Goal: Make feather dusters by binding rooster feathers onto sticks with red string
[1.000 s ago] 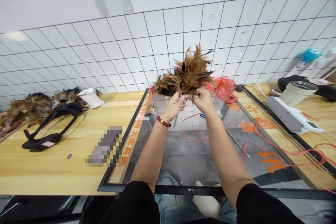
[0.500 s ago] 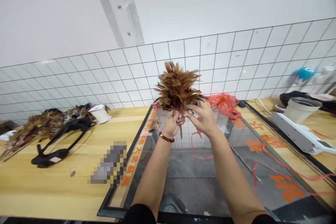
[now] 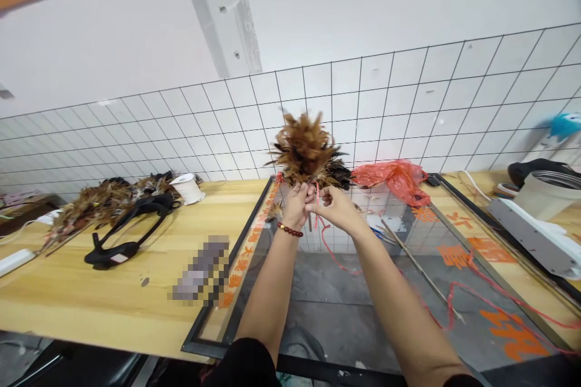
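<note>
A brown feather duster (image 3: 305, 145) stands upright in front of me, its feathers fanned out above my hands. My left hand (image 3: 297, 202), with a beaded bracelet on the wrist, is closed around the duster just under the feathers. A short end of its stick shows below the fist. Close beside it, my right hand (image 3: 336, 208) pinches a red plastic string (image 3: 316, 205) against the base of the feathers. The string's tail loops down over the glass panel (image 3: 336, 314). Darker feathers (image 3: 336, 173) lie behind the right hand.
Feather dusters (image 3: 100, 205) lie at the left, near a black strap frame (image 3: 131, 233) and a white spool (image 3: 187, 188). A red plastic bag (image 3: 394, 180) rests at the back. Thin sticks (image 3: 422, 269) cross the glass. At right stand a power strip (image 3: 535, 236) and a pot (image 3: 547, 193).
My right hand has moved from the feathers' lower edge down to the stick and now pinches the red string. The left hand keeps its hold. The view has shifted slightly left.
</note>
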Action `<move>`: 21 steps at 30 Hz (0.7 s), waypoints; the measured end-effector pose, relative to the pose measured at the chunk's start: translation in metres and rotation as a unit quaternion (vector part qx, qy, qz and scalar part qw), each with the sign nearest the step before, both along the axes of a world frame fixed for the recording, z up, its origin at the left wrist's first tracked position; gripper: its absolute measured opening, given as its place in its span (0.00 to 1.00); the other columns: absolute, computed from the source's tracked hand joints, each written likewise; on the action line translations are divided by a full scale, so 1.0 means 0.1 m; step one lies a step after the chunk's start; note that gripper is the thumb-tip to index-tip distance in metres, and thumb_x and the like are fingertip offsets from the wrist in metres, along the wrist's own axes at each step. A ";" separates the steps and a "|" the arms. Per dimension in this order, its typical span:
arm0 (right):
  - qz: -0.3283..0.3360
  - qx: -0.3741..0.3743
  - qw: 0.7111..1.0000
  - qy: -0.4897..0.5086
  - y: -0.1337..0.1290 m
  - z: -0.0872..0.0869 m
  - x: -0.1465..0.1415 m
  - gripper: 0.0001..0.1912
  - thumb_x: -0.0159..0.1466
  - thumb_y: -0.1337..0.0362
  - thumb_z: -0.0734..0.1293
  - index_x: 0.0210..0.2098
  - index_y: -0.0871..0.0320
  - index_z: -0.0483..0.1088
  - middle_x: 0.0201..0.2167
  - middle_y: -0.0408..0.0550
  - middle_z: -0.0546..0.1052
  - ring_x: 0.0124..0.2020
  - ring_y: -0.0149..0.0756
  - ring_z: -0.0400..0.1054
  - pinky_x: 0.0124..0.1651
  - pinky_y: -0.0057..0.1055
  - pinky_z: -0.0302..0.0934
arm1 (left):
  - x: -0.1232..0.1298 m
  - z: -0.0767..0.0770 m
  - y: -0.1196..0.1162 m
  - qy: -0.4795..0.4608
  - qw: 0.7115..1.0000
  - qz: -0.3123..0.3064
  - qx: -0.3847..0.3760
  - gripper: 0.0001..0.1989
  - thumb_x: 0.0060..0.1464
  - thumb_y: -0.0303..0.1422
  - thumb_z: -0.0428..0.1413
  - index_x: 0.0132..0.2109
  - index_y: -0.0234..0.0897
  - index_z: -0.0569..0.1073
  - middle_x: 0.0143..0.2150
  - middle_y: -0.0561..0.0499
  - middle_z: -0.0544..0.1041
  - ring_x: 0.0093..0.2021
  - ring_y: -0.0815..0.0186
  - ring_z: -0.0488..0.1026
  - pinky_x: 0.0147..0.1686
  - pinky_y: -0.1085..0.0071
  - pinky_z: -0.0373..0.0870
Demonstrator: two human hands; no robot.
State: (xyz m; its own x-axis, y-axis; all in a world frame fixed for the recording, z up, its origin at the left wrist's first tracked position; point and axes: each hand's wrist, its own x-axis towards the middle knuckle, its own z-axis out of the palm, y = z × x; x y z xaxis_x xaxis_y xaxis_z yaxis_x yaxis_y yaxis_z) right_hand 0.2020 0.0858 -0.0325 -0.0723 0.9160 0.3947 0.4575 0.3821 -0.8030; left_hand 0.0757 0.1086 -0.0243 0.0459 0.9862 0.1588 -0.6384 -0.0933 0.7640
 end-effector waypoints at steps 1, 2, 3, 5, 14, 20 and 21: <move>-0.002 -0.010 0.999 0.030 0.04 -0.04 -0.02 0.19 0.56 0.50 0.68 0.38 0.59 0.70 0.33 0.47 0.75 0.33 0.34 0.68 0.37 0.32 0.62 | 0.02 0.00 0.00 0.024 0.999 0.022 0.002 0.16 0.51 0.30 0.62 0.31 0.37 0.59 0.23 0.59 0.62 0.19 0.80 0.55 0.18 0.83 0.48; 0.000 -0.017 0.998 0.060 0.08 -0.07 -0.02 0.16 0.59 0.51 0.65 0.37 0.59 0.70 0.31 0.46 0.74 0.31 0.34 0.67 0.36 0.31 0.61 | 0.04 0.00 0.01 0.046 0.998 0.039 0.004 0.15 0.52 0.31 0.62 0.32 0.37 0.60 0.23 0.59 0.62 0.19 0.80 0.54 0.18 0.83 0.47; 0.003 -0.019 0.996 0.086 0.12 -0.10 -0.01 0.16 0.62 0.52 0.62 0.36 0.58 0.70 0.28 0.45 0.74 0.29 0.33 0.67 0.34 0.30 0.61 | 0.05 0.00 0.01 0.065 0.996 0.054 0.004 0.14 0.52 0.31 0.61 0.32 0.37 0.60 0.23 0.59 0.62 0.18 0.80 0.53 0.18 0.83 0.45; 0.001 -0.012 0.995 0.103 0.18 -0.15 0.03 0.17 0.64 0.53 0.59 0.35 0.58 0.72 0.26 0.45 0.75 0.27 0.34 0.68 0.33 0.30 0.60 | 0.07 -0.02 0.03 0.105 0.991 0.082 -0.004 0.10 0.54 0.31 0.58 0.33 0.37 0.61 0.22 0.60 0.61 0.17 0.79 0.52 0.18 0.81 0.44; -0.028 0.111 0.952 -0.283 -0.11 0.11 0.16 0.12 0.65 0.63 0.62 0.36 0.53 0.79 0.33 0.49 0.80 0.34 0.38 0.72 0.34 0.30 0.57 | -0.05 -0.16 0.06 0.532 0.815 0.221 0.066 0.06 0.50 0.23 0.56 0.31 0.39 0.69 0.27 0.48 0.69 0.36 0.59 0.71 0.35 0.70 0.61; -0.099 0.143 0.950 -0.258 -0.04 0.15 0.57 0.12 0.64 0.62 0.63 0.37 0.51 0.80 0.34 0.48 0.78 0.35 0.37 0.71 0.34 0.30 0.57 | 0.09 -0.08 -0.20 0.665 0.724 0.040 0.178 0.12 0.40 0.19 0.59 0.22 0.39 0.67 0.17 0.53 0.58 0.27 0.61 0.66 0.33 0.70 0.59; -0.076 0.134 0.961 -0.231 0.00 0.11 0.65 0.11 0.63 0.63 0.65 0.36 0.52 0.80 0.33 0.47 0.78 0.35 0.36 0.71 0.36 0.30 0.58 | 0.10 -0.04 -0.26 0.661 0.726 0.008 0.189 0.12 0.39 0.19 0.60 0.20 0.39 0.67 0.16 0.54 0.57 0.24 0.63 0.63 0.31 0.71 0.57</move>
